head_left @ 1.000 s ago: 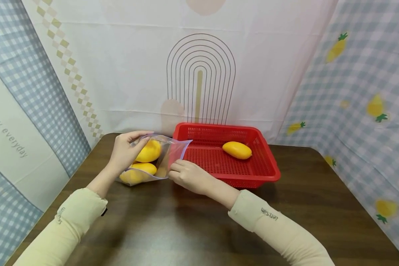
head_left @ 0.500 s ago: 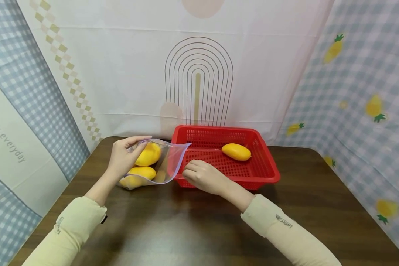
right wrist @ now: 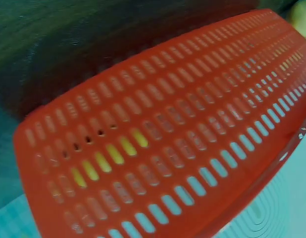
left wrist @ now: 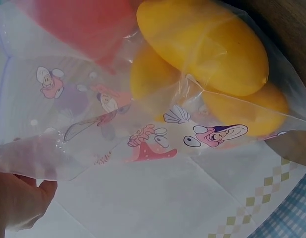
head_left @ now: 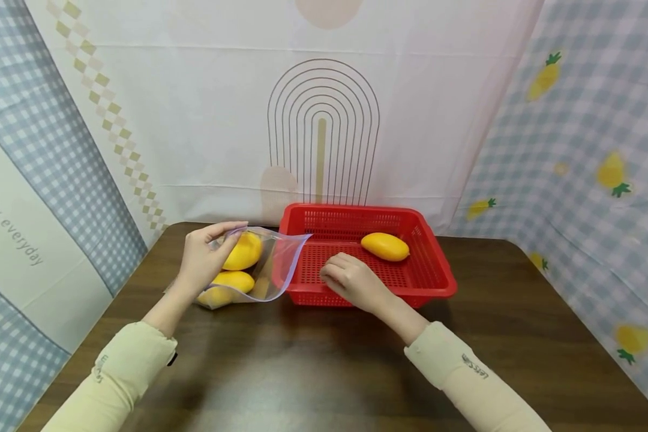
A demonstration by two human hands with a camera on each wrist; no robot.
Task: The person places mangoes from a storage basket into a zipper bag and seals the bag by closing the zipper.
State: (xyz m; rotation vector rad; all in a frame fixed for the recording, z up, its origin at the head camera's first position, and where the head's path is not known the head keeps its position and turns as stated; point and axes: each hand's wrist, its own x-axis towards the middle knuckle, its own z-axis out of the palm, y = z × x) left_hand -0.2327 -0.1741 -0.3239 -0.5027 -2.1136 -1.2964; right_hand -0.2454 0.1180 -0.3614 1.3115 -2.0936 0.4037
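My left hand (head_left: 202, 255) pinches the upper rim of a clear zip bag (head_left: 285, 261) with a lilac edge, its mouth spread toward the right. Yellow mangoes (head_left: 244, 252) lie inside; the left wrist view shows the mangoes (left wrist: 207, 47) through plastic printed with cartoon figures and shells. Over the front rim of a red plastic basket (head_left: 437, 258) hovers my right hand (head_left: 356, 282), fingers loosely bent and nothing seen in them. A single mango (head_left: 385, 246) rests in the basket's right half, to the right of and beyond that hand.
The basket's slotted wall (right wrist: 168, 134) fills most of the right wrist view. Everything stands on a dark wooden table (head_left: 313, 372), with a patterned cloth (head_left: 210, 120) hanging behind. The bag's mouth overlaps the basket's left end in the head view.
My right hand has let go of the bag's edge and moved right, over the basket's front rim. The left hand stays at the bag's rim, and the bag's mouth hangs wider.
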